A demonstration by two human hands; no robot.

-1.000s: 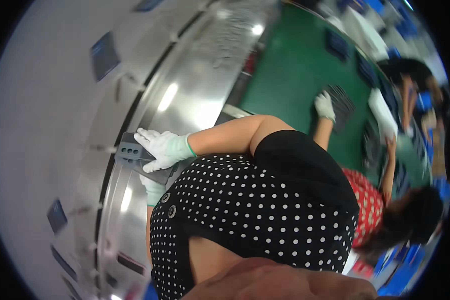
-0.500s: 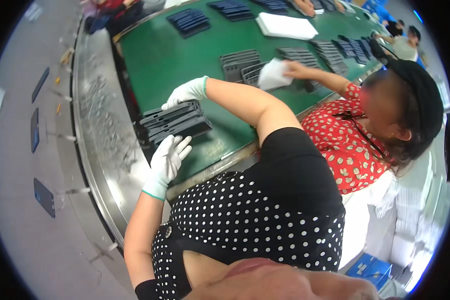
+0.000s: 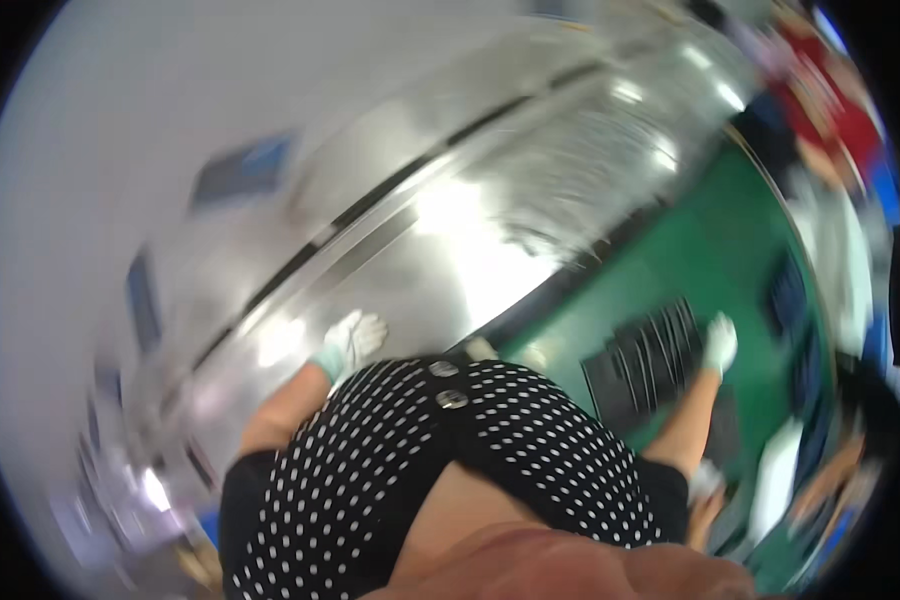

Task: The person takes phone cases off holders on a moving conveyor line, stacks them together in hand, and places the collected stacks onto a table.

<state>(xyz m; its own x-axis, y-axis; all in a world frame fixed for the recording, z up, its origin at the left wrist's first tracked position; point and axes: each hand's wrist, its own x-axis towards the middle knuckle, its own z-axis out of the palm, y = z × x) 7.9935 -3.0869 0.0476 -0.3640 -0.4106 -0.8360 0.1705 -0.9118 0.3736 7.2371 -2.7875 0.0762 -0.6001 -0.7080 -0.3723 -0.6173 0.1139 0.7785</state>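
A row of dark, flat, frame-like casings (image 3: pixel 645 360) leans together on the green table surface (image 3: pixel 610 290), at the right. My right hand (image 3: pixel 720 345), in a white glove, is just beside the right end of this row. Its fingers look stretched out, though blurred, with nothing visible in them. My left hand (image 3: pixel 358 338), also white-gloved, is over the shiny metal conveyor at the left, well apart from the casings. Its fingers are extended and hold nothing.
The metal conveyor (image 3: pixel 390 275) runs diagonally beside the green table. Dark phone-shaped panels (image 3: pixel 242 172) stand on the grey line beyond it. More dark casings (image 3: pixel 788 290) and a white stack (image 3: pixel 775 475) lie at the right. Other people work along the far right edge.
My view has swung left toward the conveyor, blurring the picture. My left hand has left the casings and moved over the metal; my right hand is still at the row's end.
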